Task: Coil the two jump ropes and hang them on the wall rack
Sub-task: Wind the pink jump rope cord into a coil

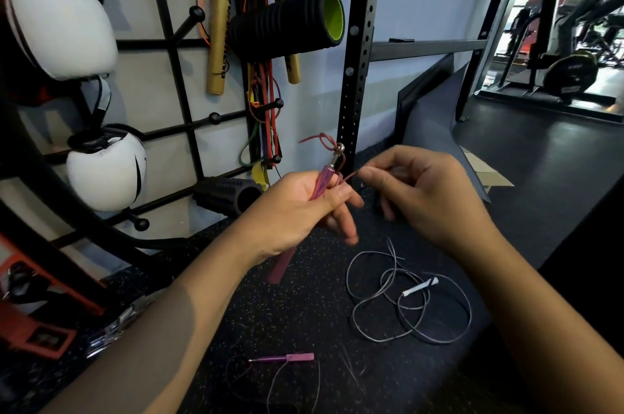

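Note:
My left hand [297, 211] grips a pink jump-rope handle [322, 182] upright, its metal swivel tip at the top with a knotted red cord end [320, 140] above it. My right hand [422, 190] pinches the red cord just right of that handle. The other pink handle [290, 357] lies on the floor below, with thin cord trailing from it. A grey jump rope [408, 305] lies in loose tangled loops on the floor, its white handle [420, 287] in the middle. The black wall rack [175, 52] with ball-tipped pegs [197, 12] stands at the left.
The rack carries white padded gear [60, 21], a black foam roller [290, 21], gold sticks [219, 25] and resistance bands [266, 109]. A perforated black upright [358, 52] stands behind my hands. A second roller [229, 194] lies at the wall's foot. Dark speckled rubber floor [270, 305] underfoot.

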Motion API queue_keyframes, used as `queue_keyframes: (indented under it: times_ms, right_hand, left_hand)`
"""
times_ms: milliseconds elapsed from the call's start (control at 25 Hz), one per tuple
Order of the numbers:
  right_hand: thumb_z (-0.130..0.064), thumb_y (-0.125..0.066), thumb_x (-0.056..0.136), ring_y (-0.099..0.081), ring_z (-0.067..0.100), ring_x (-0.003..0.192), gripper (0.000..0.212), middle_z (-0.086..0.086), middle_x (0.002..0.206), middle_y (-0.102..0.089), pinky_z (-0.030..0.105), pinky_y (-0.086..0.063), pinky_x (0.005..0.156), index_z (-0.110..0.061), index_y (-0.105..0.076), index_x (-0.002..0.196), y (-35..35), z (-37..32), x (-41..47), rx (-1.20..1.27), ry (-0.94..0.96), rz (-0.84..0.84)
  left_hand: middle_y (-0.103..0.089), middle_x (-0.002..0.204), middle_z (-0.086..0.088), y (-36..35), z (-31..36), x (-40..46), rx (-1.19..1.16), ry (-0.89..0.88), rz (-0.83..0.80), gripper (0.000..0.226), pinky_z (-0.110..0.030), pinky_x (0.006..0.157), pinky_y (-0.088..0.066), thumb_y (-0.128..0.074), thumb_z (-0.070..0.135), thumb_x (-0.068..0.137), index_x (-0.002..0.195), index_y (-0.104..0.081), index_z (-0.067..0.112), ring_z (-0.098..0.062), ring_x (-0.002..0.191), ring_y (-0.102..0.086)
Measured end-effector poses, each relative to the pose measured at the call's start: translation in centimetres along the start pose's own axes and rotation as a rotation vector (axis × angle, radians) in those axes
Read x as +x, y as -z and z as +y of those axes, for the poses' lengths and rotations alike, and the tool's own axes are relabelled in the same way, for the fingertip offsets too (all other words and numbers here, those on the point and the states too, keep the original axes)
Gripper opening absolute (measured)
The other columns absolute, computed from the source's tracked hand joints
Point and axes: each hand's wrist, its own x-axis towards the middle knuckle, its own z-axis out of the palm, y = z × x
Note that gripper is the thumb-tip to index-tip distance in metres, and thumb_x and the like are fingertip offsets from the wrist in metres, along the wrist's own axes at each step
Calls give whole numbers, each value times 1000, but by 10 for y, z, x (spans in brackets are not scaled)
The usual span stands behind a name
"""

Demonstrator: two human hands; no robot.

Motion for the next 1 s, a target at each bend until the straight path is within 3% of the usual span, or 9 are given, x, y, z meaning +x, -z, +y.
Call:
queue_keyframes:
  times_ms: [120, 240, 320, 440, 560, 640, 800, 920, 1000]
  right_hand:
    - [-53, -69, 91, -44, 6, 43, 46, -15, 47, -54, 13, -30, 46, -16, -64, 64, 1, 0, 1, -182, -38, 112]
    - [-35, -51, 108, -48, 2, 57, 29, -15, 63, -56, 18, -36, 58, -23, -70, 90, 6, -1, 3, -41, -28, -150]
    - [-26, -48, 110, -45, 2, 57, 26, -9, 66, -52, 18, -37, 59, -22, -72, 99, 6, 2, 4, 73, -32, -186]
    - [-36, -65, 101, -42, 3, 46, 21, -9, 51, -53, 17, -33, 50, -22, -78, 90, 1, 5, 4, 41, -34, 92]
    - [-51, -76, 87, -34, 4, 43, 41, -8, 45, -50, 18, -28, 43, -16, -76, 67, 1, 8, 2, 98, -169, 277]
    - [-49, -67, 94, -33, 4, 42, 40, -8, 50, -46, 19, -26, 42, -17, -78, 73, -11, 10, -2, 220, -257, 124]
    - [-41, -47, 109, -29, 9, 43, 33, -1, 63, -44, 19, -23, 44, -28, -76, 110, -51, 7, -22, 562, -494, -403]
    - [-34, -41, 113, -36, 10, 45, 29, 2, 66, -49, 23, -31, 44, -42, -69, 112, -52, -6, -26, 409, -376, -638]
    - [-27, -44, 112, -43, 13, 49, 28, 2, 66, -50, 30, -43, 45, -42, -65, 122, -41, -16, -23, 288, -300, -705]
  left_hand:
    - [-50, 57, 5, -1, -4, 2, -43, 45, 23, 35, -22, 45, -34, -50, 35, 107, 101, -71, 7, -9, 44, -40]
    - [-47, 61, 8, 1, -10, 3, -88, 83, -4, 33, -25, 48, -27, -49, 35, 107, 103, -71, 11, -8, 46, -33]
    - [-50, 63, 9, 3, -13, 3, -124, 69, -26, 28, -28, 51, -26, -50, 30, 107, 105, -71, 12, -9, 49, -33]
    - [-53, 61, 6, 7, -9, 0, -261, 38, -139, 24, -28, 49, -25, -57, 25, 101, 102, -74, 8, -8, 47, -34]
    - [-55, 54, 7, 9, 0, -5, -537, 27, -306, 27, -24, 43, -29, -54, 23, 100, 96, -75, 6, -3, 37, -40]
    - [-63, 59, 6, 5, 8, -5, -805, -39, -292, 31, -19, 44, -44, -49, 20, 101, 108, -74, 2, -2, 41, -55]
    - [-78, 113, -11, 2, 5, 7, -1255, -179, -17, 39, -27, 84, -63, -44, 11, 104, 135, -58, -8, -16, 94, -78]
    - [-73, 128, -16, 1, 1, 11, -1061, -185, 298, 37, -31, 95, -59, -43, 6, 106, 139, -53, -6, -21, 111, -75]
    - [-74, 128, -8, 1, 1, 8, -655, -137, 415, 36, -29, 97, -58, -42, 9, 109, 143, -50, 2, -17, 113, -74]
